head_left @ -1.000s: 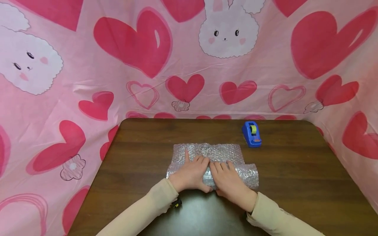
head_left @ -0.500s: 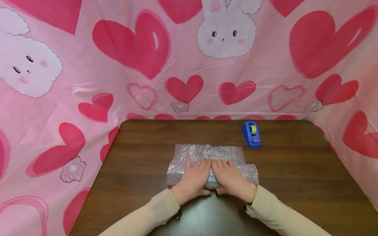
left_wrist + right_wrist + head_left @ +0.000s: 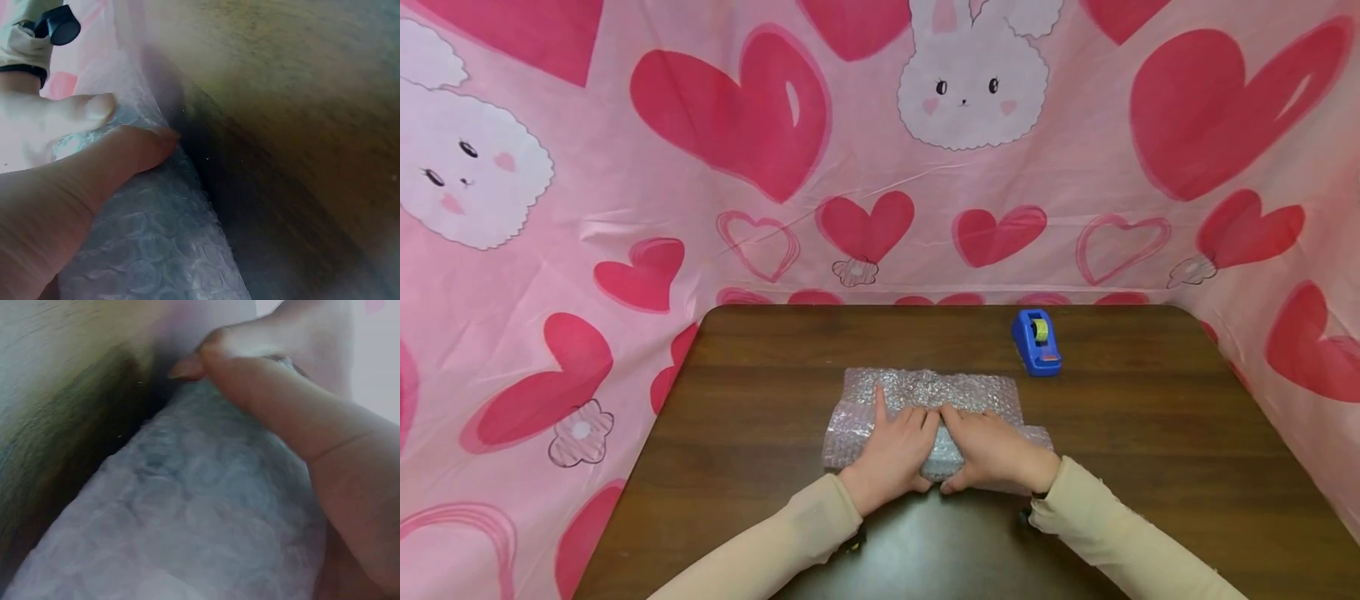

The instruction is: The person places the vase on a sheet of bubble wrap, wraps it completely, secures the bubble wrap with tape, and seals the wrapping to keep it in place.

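A sheet of bubble wrap (image 3: 940, 387) lies on the table, its far part flat and its near part folded over into a thick roll. My left hand (image 3: 891, 454) grips the roll from the left, fingers over the top, thumb at the near side and index finger pointing away. From the right, my right hand (image 3: 996, 446) holds the same roll, fingertips close to the left hand's. The left wrist view has the left thumb (image 3: 94, 165) pressed on the bubble wrap (image 3: 150, 244). In the right wrist view, the right thumb (image 3: 269, 394) lies along it. Whatever the roll contains is hidden.
A blue tape dispenser (image 3: 1037, 342) with yellowish tape stands behind the wrap, to the right, on the dark wooden table (image 3: 1150, 417). Pink cloth (image 3: 865, 133) with hearts and rabbits hangs around the table's back and sides.
The left hand has shifted slightly right and nearer to me along the roll. The right hand has turned a little, and the roll's right end now sits lower, more hidden behind it.
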The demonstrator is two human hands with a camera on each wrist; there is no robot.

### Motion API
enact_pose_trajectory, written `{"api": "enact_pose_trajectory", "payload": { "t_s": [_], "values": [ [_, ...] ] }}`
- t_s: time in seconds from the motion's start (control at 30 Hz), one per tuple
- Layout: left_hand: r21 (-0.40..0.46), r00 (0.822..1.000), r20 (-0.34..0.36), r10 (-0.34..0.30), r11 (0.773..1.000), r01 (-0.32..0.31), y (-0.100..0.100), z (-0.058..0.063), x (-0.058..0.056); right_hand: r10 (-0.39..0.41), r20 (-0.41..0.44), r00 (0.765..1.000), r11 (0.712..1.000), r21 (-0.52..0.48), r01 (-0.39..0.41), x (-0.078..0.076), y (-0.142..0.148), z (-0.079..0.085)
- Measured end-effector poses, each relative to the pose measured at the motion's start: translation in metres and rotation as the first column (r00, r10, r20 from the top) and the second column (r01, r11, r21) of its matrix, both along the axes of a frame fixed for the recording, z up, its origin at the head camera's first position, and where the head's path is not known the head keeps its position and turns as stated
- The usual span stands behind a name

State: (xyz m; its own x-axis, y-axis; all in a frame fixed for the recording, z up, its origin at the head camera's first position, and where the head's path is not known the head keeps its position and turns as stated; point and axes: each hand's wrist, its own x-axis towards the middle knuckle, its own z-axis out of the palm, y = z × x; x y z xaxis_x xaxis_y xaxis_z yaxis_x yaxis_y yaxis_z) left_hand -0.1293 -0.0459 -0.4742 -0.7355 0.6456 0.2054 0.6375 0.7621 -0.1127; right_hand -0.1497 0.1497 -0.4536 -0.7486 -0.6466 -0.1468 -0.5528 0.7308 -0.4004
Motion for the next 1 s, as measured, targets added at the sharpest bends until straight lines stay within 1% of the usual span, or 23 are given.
{"api": "enact_pose_trajectory", "payload": {
  "t_s": [0.07,0.13,0.2,0.27,0.33,0.43,0.53,0.6,0.77,0.87,0.93,1.0],
  "values": [
    [-0.007,1.0,-0.004,0.001,1.0,-0.001,0.0,0.001,0.001,0.005,0.03,1.0,1.0,-0.009,-0.004,-0.001,0.0,0.002],
    [-0.025,1.0,0.009,-0.004,1.0,0.004,-0.001,0.002,0.003,-0.001,0.046,0.999,1.0,-0.006,0.001,0.001,-0.001,0.004],
    [-0.033,0.999,0.053,-0.014,0.999,0.016,-0.002,0.005,0.004,-0.008,0.034,0.999,1.0,0.014,0.007,0.004,-0.002,0.005],
    [-0.028,0.993,0.117,-0.018,0.999,0.021,-0.004,0.01,0.003,-0.017,0.008,1.0,0.999,0.027,0.017,0.007,-0.004,0.007],
    [-0.01,0.98,0.196,-0.012,1.0,0.014,-0.005,0.014,-0.001,-0.031,-0.007,0.999,0.999,0.031,0.031,0.009,-0.005,0.008],
    [0.016,0.951,0.309,0.01,1.0,-0.016,-0.006,0.019,-0.009,-0.047,-0.017,0.999,0.999,0.015,0.047,0.01,-0.006,0.008],
    [0.013,0.922,0.387,0.026,0.999,-0.034,-0.007,0.02,-0.014,-0.052,-0.008,0.999,0.999,0.007,0.052,0.012,-0.007,0.008],
    [0.016,0.91,0.414,0.026,0.999,-0.036,-0.008,0.02,-0.016,-0.061,0.006,0.998,0.998,0.006,0.061,0.013,-0.007,0.008],
    [0.033,0.907,0.42,0.01,0.999,-0.027,-0.008,0.021,-0.021,-0.1,0.055,0.993,0.995,0.006,0.1,0.011,-0.006,0.008],
    [0.034,0.892,0.453,0.007,0.999,-0.025,-0.008,0.02,-0.022,-0.121,0.07,0.99,0.993,0.022,0.12,0.012,-0.007,0.008],
    [0.024,0.879,0.477,0.009,0.999,-0.023,-0.008,0.02,-0.023,-0.132,0.039,0.99,0.99,0.049,0.13,0.015,-0.009,0.008],
    [0.01,0.866,0.5,0.016,1.0,-0.024,-0.008,0.02,-0.024,-0.139,-0.037,0.99,0.987,0.072,0.141,0.02,-0.011,0.009]
  ]
}}
